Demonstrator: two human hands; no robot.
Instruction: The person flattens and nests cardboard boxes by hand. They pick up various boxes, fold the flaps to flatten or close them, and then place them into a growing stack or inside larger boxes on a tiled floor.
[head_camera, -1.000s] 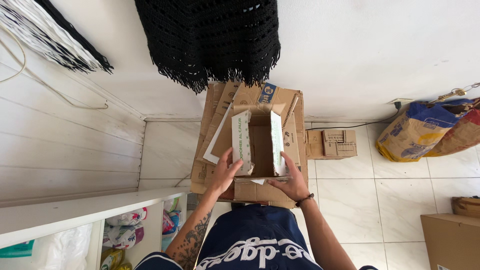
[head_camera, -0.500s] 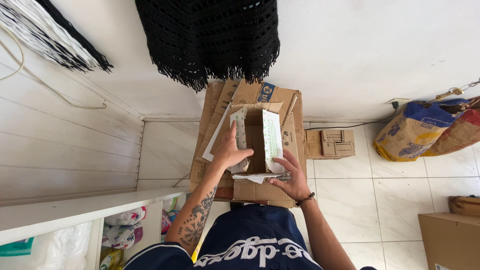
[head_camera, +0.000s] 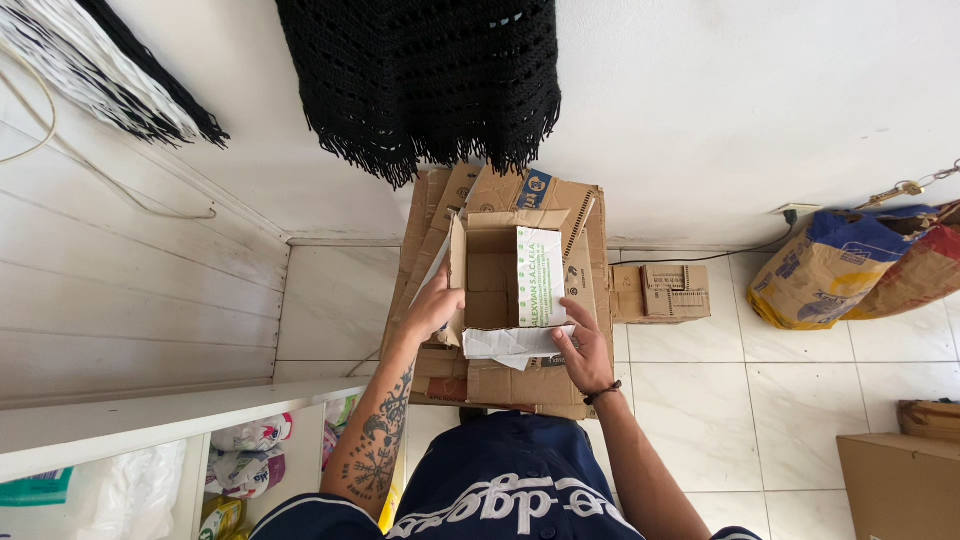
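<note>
White tiled floor (head_camera: 700, 400), flattened cardboard stack (head_camera: 440, 230) behind. Your left hand (head_camera: 432, 310) grips small carton (head_camera: 495, 280) flap, right hand (head_camera: 580, 345) fingers spread on white flap (head_camera: 540, 275); steady both sides, press evenly.

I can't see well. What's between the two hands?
In the head view, an open cardboard box with white flaps sits between the left hand and right hand.

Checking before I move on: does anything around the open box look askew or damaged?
The near flap of the small cardboard box is crumpled and bent outward under the right hand. The left hand grips the left wall. Flattened cartons beneath lie fanned unevenly.
</note>
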